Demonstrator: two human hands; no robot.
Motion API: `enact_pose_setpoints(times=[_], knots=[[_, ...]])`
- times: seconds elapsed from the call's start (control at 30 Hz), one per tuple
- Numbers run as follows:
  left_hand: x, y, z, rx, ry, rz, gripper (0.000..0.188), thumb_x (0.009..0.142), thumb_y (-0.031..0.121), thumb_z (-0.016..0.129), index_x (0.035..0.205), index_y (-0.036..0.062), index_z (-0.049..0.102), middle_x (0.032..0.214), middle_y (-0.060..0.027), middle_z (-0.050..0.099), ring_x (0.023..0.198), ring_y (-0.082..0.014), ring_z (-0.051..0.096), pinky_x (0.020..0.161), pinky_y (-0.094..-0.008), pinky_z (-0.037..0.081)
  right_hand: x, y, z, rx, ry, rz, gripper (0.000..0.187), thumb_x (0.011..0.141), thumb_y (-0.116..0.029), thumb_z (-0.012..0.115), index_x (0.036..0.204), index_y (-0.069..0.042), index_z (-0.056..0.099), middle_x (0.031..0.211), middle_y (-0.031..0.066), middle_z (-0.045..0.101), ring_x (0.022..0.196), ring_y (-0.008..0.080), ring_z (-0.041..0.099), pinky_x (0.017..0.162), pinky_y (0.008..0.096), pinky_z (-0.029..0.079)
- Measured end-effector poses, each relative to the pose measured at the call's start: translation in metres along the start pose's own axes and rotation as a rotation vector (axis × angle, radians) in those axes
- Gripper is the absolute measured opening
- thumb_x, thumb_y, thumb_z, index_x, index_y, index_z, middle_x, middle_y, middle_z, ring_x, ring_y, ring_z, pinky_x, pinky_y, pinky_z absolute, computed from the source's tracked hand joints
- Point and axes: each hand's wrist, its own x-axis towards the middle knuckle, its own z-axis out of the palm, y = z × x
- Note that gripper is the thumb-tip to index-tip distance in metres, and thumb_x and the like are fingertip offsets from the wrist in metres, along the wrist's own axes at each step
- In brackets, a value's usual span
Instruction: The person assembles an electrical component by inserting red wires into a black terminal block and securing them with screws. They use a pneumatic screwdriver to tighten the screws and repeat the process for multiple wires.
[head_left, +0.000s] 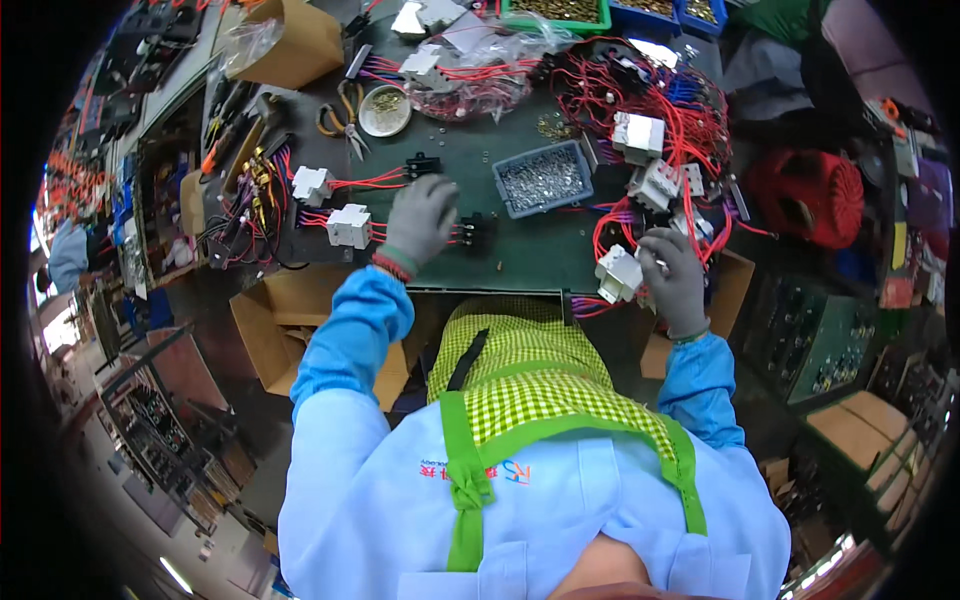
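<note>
My left hand (pixel 421 217), in a grey glove, is over the red wires of two harnesses near the table's front. Its fingers are loosely bent and apart, with nothing visible in them. One harness has a white plastic block (pixel 349 227), the other a similar white block (pixel 312 184); black connectors (pixel 422 165) sit at their far ends. On the right, my gloved right hand (pixel 674 281) is closed at the edge of another white wired block (pixel 619 274) by the front edge. Its fingertips are partly hidden against that block.
A blue-grey tray of small metal parts (pixel 543 179) stands mid-table. Beyond my left hand are a white dish (pixel 384 110) and pliers (pixel 345 122). Tangled red wires (pixel 640 95) cover the right back. Cardboard boxes (pixel 275 335) stand below the front edge; a red stool (pixel 810 198) is at right.
</note>
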Motion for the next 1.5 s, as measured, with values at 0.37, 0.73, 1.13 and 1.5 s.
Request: enact_pose_setpoints(times=[0.37, 0.73, 1.13, 1.5], knots=[[-0.050, -0.009, 0.046, 0.065, 0.036, 0.096, 0.026, 0.080, 0.025, 0.071, 0.106, 0.0219, 0.067, 0.126, -0.0034, 0.059, 0.129, -0.0280, 0.047, 0.114, -0.0513, 0.027, -0.008, -0.049, 0.160, 0.076, -0.307, -0.154, 0.030, 0.083, -0.021, 0.067, 0.111, -0.010, 0.063, 0.114, 0.0133, 0.060, 0.105, 0.0335, 0.061, 0.087, 0.0435, 0.051], [-0.038, -0.033, 0.062, 0.060, -0.032, 0.324, 0.027, 0.084, 0.025, 0.065, 0.110, 0.0190, 0.065, 0.123, -0.0015, 0.061, 0.124, -0.0219, 0.052, 0.116, -0.0506, 0.025, -0.007, -0.062, 0.241, -0.162, -0.056, -0.088, 0.037, 0.079, -0.021, 0.071, 0.114, -0.013, 0.061, 0.123, 0.0086, 0.056, 0.110, 0.0316, 0.056, 0.093, 0.0438, 0.049], [-0.043, -0.050, 0.057, 0.042, -0.018, 0.412, 0.030, 0.082, 0.022, 0.068, 0.112, 0.0200, 0.065, 0.121, -0.0030, 0.061, 0.119, -0.0224, 0.055, 0.112, -0.0505, 0.032, -0.007, -0.057, 0.257, -0.210, -0.020, -0.098, 0.035, 0.079, -0.020, 0.070, 0.112, -0.013, 0.062, 0.118, 0.0082, 0.058, 0.109, 0.0314, 0.057, 0.092, 0.0432, 0.049], [-0.043, -0.054, 0.064, -0.025, -0.057, 0.406, 0.032, 0.084, 0.019, 0.067, 0.116, 0.0188, 0.064, 0.117, -0.0053, 0.063, 0.107, -0.0259, 0.062, 0.103, -0.0458, 0.043, -0.005, -0.048, 0.260, -0.236, -0.004, -0.167, 0.032, 0.079, -0.017, 0.069, 0.110, -0.015, 0.063, 0.114, 0.0057, 0.059, 0.106, 0.0299, 0.058, 0.088, 0.0424, 0.050]])
